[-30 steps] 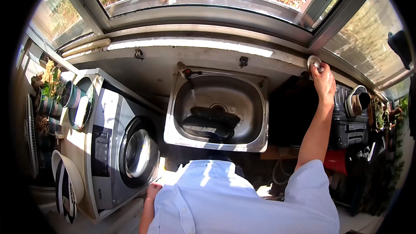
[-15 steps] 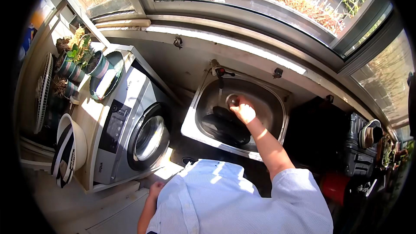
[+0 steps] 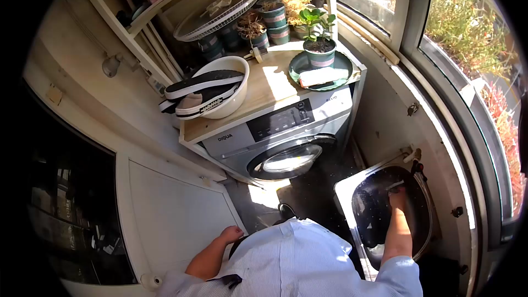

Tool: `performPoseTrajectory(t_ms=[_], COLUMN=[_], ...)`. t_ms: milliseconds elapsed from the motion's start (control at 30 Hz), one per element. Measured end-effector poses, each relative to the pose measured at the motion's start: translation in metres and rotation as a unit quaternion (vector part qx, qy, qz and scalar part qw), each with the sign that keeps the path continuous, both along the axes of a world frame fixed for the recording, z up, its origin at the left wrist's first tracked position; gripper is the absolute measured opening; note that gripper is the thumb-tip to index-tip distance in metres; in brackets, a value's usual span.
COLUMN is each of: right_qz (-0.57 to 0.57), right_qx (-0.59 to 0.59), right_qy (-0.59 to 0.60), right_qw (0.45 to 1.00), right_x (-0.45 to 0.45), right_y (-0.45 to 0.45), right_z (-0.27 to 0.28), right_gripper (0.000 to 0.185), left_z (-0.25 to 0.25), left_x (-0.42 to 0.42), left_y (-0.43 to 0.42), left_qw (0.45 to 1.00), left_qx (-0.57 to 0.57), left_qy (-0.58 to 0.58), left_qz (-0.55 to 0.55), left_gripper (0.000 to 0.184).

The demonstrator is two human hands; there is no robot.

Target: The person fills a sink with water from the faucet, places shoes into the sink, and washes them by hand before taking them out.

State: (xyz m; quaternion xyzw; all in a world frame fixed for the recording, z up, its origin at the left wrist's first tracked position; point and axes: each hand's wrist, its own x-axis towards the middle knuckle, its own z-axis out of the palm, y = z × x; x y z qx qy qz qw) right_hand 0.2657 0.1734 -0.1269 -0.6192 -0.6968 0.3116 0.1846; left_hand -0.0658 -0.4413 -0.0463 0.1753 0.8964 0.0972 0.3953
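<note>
My right hand (image 3: pixel 397 198) reaches down into the metal sink (image 3: pixel 348 190) at the lower right. Its fingers are closed around a small, shiny thing near the drain side, too blurred and shaded to name. The dark interior of the sink shows light specks. The tap (image 3: pixel 419 169) stands at the sink's back corner, just beyond that hand. On the other side of my body, my left hand (image 3: pixel 231 234) hangs with curled fingers, apart from any object, in front of a white door panel (image 3: pixel 170 214).
A washing machine (image 3: pixel 236 151) stands ahead under a wooden top. On it are a white basin (image 3: pixel 239 96) holding black-and-white shoes (image 3: pixel 206 83), and a potted plant (image 3: pixel 319 52) on a green tray (image 3: pixel 344 71). A window frame (image 3: pixel 440 99) runs along the right.
My view has swung left, so the washing machine is central and the sink lies at the right. My right hand stays in the sink. More of my left arm shows.
</note>
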Motion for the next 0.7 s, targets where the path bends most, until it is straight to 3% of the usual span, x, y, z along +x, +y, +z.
performPoseTrajectory(t_ms=[33, 100, 167, 200, 233, 267, 300, 333, 367, 400, 467, 567, 700], right_qz=[-0.002, 0.02, 0.063, 0.203, -0.014, -0.059, -0.067, -0.064, -0.075, -0.049, -0.029, -0.035, 0.044], right_qx=[-0.012, 0.036, -0.014, 0.011, -0.069, -0.065, -0.058, -0.103, -0.107, -0.133, -0.157, -0.221, -0.086], right_qy=[-0.074, -0.094, -0.211, -0.277, -0.178, -0.189, -0.174, -0.14, -0.117, -0.13, -0.136, -0.045, -0.118], right_qw=[0.997, 0.995, 0.975, 0.939, 0.982, 0.978, 0.981, 0.983, 0.985, 0.981, 0.978, 0.974, 0.988], right_x=[0.01, 0.026, 0.064, 0.085, 0.082, 0.081, 0.081, 0.078, 0.075, 0.076, 0.078, 0.076, 0.071], right_y=[-0.001, -0.014, -0.019, -0.021, -0.039, -0.048, -0.055, -0.059, -0.065, -0.069, -0.072, -0.08, -0.078], right_z=[0.002, 0.015, -0.004, -0.024, -0.015, -0.014, -0.008, 0.007, 0.009, 0.007, -0.001, -0.009, -0.009], right_gripper=[0.045, 0.036, 0.033, 0.038, 0.04, 0.042, 0.047, 0.051, 0.052, 0.052, 0.053, 0.055, 0.055], left_z=[-0.005, 0.0, 0.008, 0.01, -0.001, -0.062, -0.094, -0.076, -0.087, -0.101, -0.082, -0.039, -0.005], left_x=[0.001, 0.007, 0.012, 0.01, 0.004, -0.01, -0.026, -0.027, -0.035, -0.049, -0.059, -0.059, -0.056], left_y=[-0.005, -0.009, -0.008, -0.004, -0.01, -0.046, -0.07, -0.05, -0.045, -0.054, -0.032, 0.009, 0.057], left_qw=[1.0, 1.0, 1.0, 1.0, 0.999, 0.99, 0.988, 0.996, 0.994, 0.994, 0.993, 0.981, 0.993], left_qx=[-0.01, -0.008, 0.001, 0.009, 0.031, 0.083, 0.141, 0.056, 0.048, 0.068, 0.058, 0.034, 0.005], left_qy=[0.007, 0.012, 0.013, 0.006, 0.009, -0.05, -0.043, -0.02, -0.035, -0.082, -0.027, 0.05, 0.025], left_qz=[-0.021, 0.005, 0.022, 0.011, -0.02, 0.104, 0.051, -0.059, -0.091, -0.007, -0.095, -0.185, -0.116], left_gripper=[0.034, 0.033, 0.034, 0.035, 0.035, 0.034, 0.03, 0.027, 0.027, 0.026, 0.027, 0.029, 0.032])
